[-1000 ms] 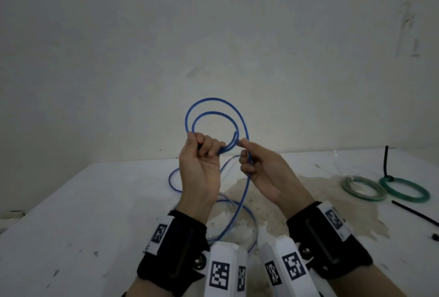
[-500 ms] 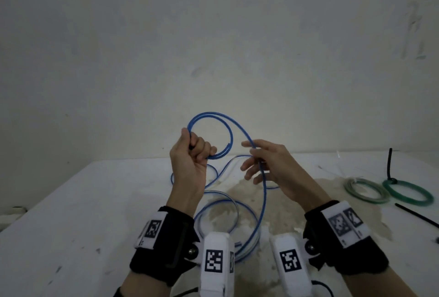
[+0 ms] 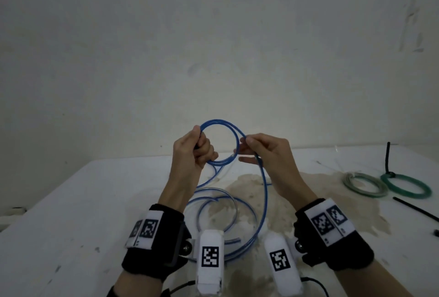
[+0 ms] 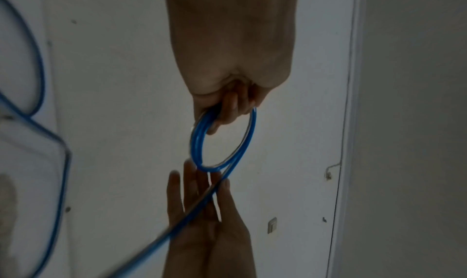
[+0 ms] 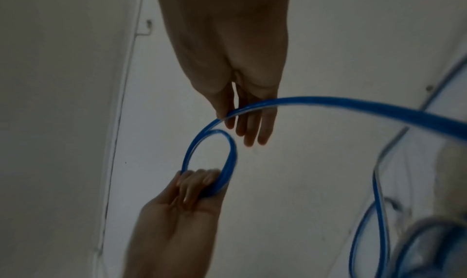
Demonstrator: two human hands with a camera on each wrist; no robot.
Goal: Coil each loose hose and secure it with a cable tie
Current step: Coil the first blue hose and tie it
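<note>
My left hand (image 3: 190, 151) curls tight around the blue hose (image 3: 262, 192) loops; my right hand (image 3: 268, 154) pinches the hose by its fingertips, other fingers straight.

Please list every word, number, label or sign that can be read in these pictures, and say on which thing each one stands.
No words or numbers can be read.
Wrist bands: black-and-white square code markers only, no letters.
Wrist cameras: the same kind of marker, no text.
Blue hose: no print visible.
Wall switch: no marking visible.
</note>
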